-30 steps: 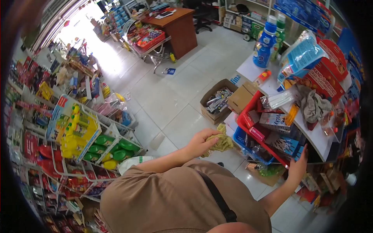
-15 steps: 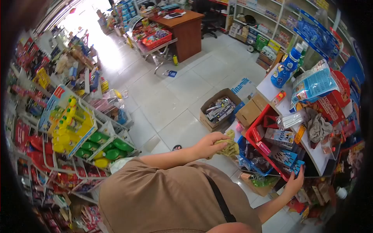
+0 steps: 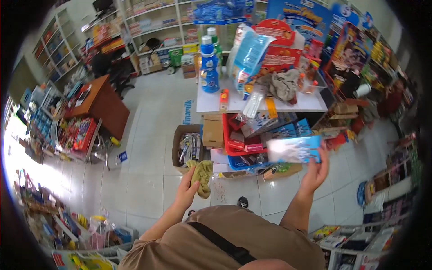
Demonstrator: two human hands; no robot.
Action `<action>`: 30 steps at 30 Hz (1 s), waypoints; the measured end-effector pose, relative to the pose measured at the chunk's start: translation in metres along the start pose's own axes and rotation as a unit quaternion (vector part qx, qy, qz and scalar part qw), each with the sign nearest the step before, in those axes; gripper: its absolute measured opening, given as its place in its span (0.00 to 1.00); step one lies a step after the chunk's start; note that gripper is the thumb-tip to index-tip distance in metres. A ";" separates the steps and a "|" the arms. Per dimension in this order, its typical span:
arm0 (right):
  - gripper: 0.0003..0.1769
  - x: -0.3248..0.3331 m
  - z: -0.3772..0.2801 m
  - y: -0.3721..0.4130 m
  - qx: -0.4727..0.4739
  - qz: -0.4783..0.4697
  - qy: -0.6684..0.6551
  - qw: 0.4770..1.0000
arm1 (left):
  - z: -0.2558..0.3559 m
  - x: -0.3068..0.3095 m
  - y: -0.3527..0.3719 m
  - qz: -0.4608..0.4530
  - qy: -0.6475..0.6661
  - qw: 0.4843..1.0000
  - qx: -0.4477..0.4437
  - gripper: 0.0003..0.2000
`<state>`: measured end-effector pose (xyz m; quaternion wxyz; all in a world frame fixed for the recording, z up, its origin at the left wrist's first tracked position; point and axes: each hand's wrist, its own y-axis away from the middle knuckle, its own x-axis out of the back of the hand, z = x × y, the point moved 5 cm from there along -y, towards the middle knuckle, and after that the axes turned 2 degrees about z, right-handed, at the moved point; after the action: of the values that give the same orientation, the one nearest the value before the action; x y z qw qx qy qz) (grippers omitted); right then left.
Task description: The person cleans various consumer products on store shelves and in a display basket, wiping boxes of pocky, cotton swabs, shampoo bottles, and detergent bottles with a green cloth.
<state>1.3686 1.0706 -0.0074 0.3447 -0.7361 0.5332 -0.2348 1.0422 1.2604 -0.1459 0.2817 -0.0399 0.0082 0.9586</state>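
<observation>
A crumpled yellow-green cloth [image 3: 202, 179] is gripped in my left hand [image 3: 185, 189], over the floor beside a cardboard box. My right hand [image 3: 315, 172] holds a flat blue-and-white packet [image 3: 294, 149] by its right end, with glare washing out part of its print. The packet is lifted in front of the red basket [image 3: 229, 148], which holds boxes and other packets. Similar blue packets [image 3: 288, 131] lie in the basket's right part. Beneath the red basket, a blue basket [image 3: 236, 164] shows partly.
A white table [image 3: 209, 104] behind the baskets carries a blue bottle [image 3: 208, 67], a blue-white bag [image 3: 248, 56] and a grey cloth [image 3: 284, 84]. An open cardboard box [image 3: 177, 155] full of small packs stands on the floor. A brown desk [image 3: 100, 108] is at the left.
My view has turned to the right. My right hand has raised the blue-and-white packet out of the red basket. The cloth stays in my left hand.
</observation>
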 end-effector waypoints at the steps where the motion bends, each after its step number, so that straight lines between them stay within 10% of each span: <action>1: 0.19 -0.011 -0.007 0.008 -0.039 -0.027 -0.080 0.996 | -0.003 -0.002 -0.001 -0.031 0.016 0.999 -0.004 0.28; 6: 0.22 -0.082 -0.036 0.066 -0.137 -0.234 -0.228 0.935 | 0.013 -0.030 0.003 -0.215 0.256 0.937 0.101 0.38; 14: 0.47 -0.127 -0.050 0.102 -0.272 -0.387 -0.329 0.817 | 0.018 -0.017 0.006 -0.065 0.291 0.949 0.098 0.35; 18: 0.54 -0.149 -0.049 0.140 -0.037 -0.568 -0.106 0.815 | 0.031 -0.019 0.004 -0.088 0.405 0.907 0.072 0.34; 22: 0.40 -0.155 -0.051 0.146 -0.259 -0.587 -0.160 0.750 | 0.029 -0.025 0.007 -0.074 0.377 0.920 0.071 0.33; 26: 0.27 -0.157 -0.028 0.135 -0.100 -0.492 -0.124 0.856 | 0.016 -0.012 0.006 0.016 0.301 0.953 0.032 0.27; 30: 0.22 -0.139 -0.022 0.098 -0.153 -0.381 -0.125 0.903 | 0.020 0.003 0.004 0.103 0.262 0.959 0.019 0.21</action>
<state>1.2471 1.1778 -0.0647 0.1760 -0.9500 0.1938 -0.1703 1.0363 1.2597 -0.1263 0.1698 -0.2836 0.1038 0.9381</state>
